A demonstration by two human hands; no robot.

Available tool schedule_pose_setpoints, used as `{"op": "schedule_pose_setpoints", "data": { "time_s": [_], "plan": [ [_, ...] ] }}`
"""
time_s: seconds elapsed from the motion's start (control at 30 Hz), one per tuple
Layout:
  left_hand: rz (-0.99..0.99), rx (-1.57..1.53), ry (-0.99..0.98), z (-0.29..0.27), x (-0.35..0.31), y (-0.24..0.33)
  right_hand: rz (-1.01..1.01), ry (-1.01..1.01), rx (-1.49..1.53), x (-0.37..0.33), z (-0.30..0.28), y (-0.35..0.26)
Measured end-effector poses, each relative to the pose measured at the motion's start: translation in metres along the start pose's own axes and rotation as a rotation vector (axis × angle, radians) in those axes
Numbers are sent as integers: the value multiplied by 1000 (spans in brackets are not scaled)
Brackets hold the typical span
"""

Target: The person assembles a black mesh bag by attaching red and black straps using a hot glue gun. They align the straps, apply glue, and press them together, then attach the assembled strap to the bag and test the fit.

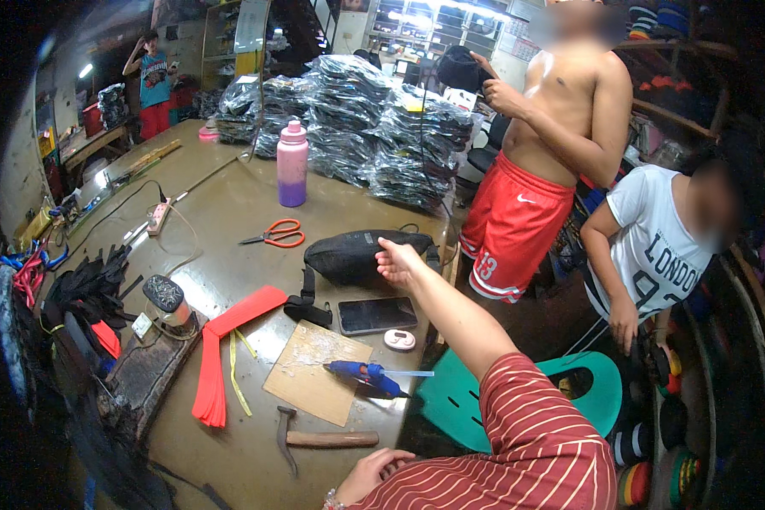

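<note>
My right arm, in a maroon striped sleeve, stretches across the table. My right hand (401, 262) is at the right part of a black fabric pouch (348, 257) with a strap and buckle; its fingers are loosely apart and hold nothing visible. Whether they touch the pouch I cannot tell. Close to the lower edge lies my left hand (371, 476), fingers loosely bent and partly hidden by the sleeve, nothing seen in it. Between the hands are a dark phone (377, 315), a small white device (399, 339), a blue glue gun (365, 372) on cardboard (302, 361) and a hammer (331, 439).
Orange-handled scissors (282, 234), a pink-purple bottle (291, 166) and red strips (214, 365) lie or stand on the table. Plastic-wrapped stacks (348, 110) line its far side. A green chair (463, 399) stands right, near two people; another person (155, 85) is far left.
</note>
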State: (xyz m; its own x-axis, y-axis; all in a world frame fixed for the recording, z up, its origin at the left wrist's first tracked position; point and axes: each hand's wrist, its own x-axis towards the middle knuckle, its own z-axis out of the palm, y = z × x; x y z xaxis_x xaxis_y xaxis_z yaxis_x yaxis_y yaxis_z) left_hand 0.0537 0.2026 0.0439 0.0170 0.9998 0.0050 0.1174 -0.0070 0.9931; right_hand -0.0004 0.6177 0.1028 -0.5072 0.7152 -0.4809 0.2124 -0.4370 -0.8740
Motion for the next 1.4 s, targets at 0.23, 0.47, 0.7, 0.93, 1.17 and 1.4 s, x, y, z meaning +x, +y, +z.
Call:
{"op": "schedule_pose_setpoints", "data": {
  "time_s": [0.23, 0.47, 0.7, 0.93, 1.17, 1.4],
  "plan": [
    [69, -33, 29, 6, -1, -5, -1206, 302, -1465, -32, 18, -9],
    [135, 89, 91, 11, 3, -9, -1037, 167, -1910, -18, 17, -39],
    [89, -22, 69, 9, 1, -5, -1136, -54, -1845, -11, 2, -52],
    [45, -30, 79, 8, 0, -3, -995, -69, -1960, -20, 13, -62],
    [40, -56, 95, 10, 0, -4, -988, -173, -2014, -12, 21, -64],
    [16, -26, 113, 10, 0, 0, -1139, -165, -2047, -6, 19, -61]
  ]
}}
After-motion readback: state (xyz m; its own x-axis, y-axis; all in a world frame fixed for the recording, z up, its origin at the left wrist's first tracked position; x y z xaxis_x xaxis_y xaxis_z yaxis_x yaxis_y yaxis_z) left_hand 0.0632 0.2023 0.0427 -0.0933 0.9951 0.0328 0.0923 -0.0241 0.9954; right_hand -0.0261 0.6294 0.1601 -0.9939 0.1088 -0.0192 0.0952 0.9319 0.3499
